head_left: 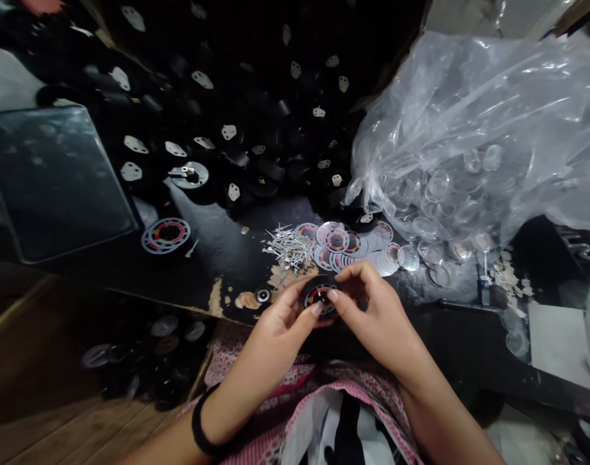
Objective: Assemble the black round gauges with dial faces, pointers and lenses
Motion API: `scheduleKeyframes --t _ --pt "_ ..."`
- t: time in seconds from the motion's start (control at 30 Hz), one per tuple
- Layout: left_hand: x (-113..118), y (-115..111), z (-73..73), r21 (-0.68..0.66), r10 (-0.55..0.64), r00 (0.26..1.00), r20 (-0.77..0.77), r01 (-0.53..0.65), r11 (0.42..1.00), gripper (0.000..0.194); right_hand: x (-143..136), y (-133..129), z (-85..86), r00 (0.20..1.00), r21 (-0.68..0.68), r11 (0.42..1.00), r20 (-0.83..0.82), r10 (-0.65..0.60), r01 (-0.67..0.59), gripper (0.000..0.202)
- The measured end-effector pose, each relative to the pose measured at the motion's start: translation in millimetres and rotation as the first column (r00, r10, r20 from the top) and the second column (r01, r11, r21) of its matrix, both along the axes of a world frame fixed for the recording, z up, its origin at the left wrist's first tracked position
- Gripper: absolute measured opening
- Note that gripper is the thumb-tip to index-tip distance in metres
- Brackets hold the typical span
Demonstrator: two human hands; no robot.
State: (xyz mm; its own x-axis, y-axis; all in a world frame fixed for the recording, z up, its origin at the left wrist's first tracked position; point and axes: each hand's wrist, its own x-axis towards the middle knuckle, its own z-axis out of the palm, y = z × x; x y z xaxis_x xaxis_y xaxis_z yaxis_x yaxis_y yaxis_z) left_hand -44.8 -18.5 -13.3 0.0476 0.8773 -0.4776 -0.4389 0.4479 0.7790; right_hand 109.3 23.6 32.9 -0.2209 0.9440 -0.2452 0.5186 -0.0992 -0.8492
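A round black dial gauge with red and white markings faces up between my two hands. My left hand is closed around its left side, the thumb lying on the lower dial face. From the right, my right hand grips the rim, with its thumb on the dial face and the index finger bent at the top edge. Whether a small part sits under the thumbs, I cannot tell. Just beyond my hands lie a pile of small pale pointers and a spread of printed dial discs. A small black-and-white ring lies to the left.
Many black gauge housings are heaped at the back. A clear plastic bag spills transparent round covers at right. A screwdriver lies farther right. Two dial discs and a dark glass-like panel are at left.
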Motion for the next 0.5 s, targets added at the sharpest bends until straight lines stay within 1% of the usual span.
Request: scheduleKeyframes --t 0.07,0.1,0.13,0.17,0.2,0.23,0.3,0.33,0.37,0.43,0.5 --pt "-10 -6 0.7 0.006 -0.007 0.995 -0.096 0.007 1.000 0.032 -2 -2 -0.9 0.995 -0.019 0.996 -0.033 0.090 -0.091 0.009" --pt "-16 -10 0.0 0.005 0.008 0.990 -0.139 -0.007 1.000 0.030 -5 -1 -1.6 0.989 0.002 0.989 -0.015 0.145 -0.145 0.007" --pt "-23 -12 -1.1 -0.002 0.040 0.985 -0.168 -0.041 0.999 0.030 -9 1 -2.8 0.979 0.042 0.978 0.041 0.201 -0.203 0.005" --pt "-30 -15 -2.4 -0.015 0.090 0.980 -0.177 -0.094 0.995 0.030 -13 4 -4.4 0.957 0.093 0.959 0.136 0.255 -0.269 0.006" --pt "-37 -16 -3.4 -0.032 0.154 0.974 -0.167 -0.161 0.986 0.030 -19 8 -6.4 0.919 0.147 0.929 0.260 0.295 -0.340 0.009" --pt "-43 -17 -4.0 -0.051 0.221 0.965 -0.143 -0.230 0.972 0.029 -24 13 -8.8 0.862 0.192 0.889 0.396 0.316 -0.415 0.012" --pt "-50 -16 -3.4 -0.087 0.332 0.940 -0.079 -0.338 0.937 0.026 -34 22 -13.4 0.719 0.225 0.801 0.615 0.325 -0.555 0.016" --pt "-51 -16 -2.4 -0.102 0.365 0.930 -0.043 -0.367 0.924 0.023 -38 26 -15.2 0.659 0.221 0.764 0.678 0.326 -0.606 0.017" --pt "-51 -15 -1.3 -0.114 0.381 0.924 -0.009 -0.380 0.918 0.021 -41 29 -16.6 0.616 0.217 0.736 0.718 0.325 -0.641 0.017" --pt "-47 -14 0.5 -0.127 0.394 0.918 0.051 -0.385 0.914 0.018 -46 33 -17.7 0.567 0.217 0.697 0.758 0.321 -0.684 0.017" --pt "-41 -14 1.4 -0.127 0.417 0.905 0.087 -0.405 0.905 0.016 -48 35 -17.6 0.542 0.218 0.667 0.774 0.327 -0.713 0.016"
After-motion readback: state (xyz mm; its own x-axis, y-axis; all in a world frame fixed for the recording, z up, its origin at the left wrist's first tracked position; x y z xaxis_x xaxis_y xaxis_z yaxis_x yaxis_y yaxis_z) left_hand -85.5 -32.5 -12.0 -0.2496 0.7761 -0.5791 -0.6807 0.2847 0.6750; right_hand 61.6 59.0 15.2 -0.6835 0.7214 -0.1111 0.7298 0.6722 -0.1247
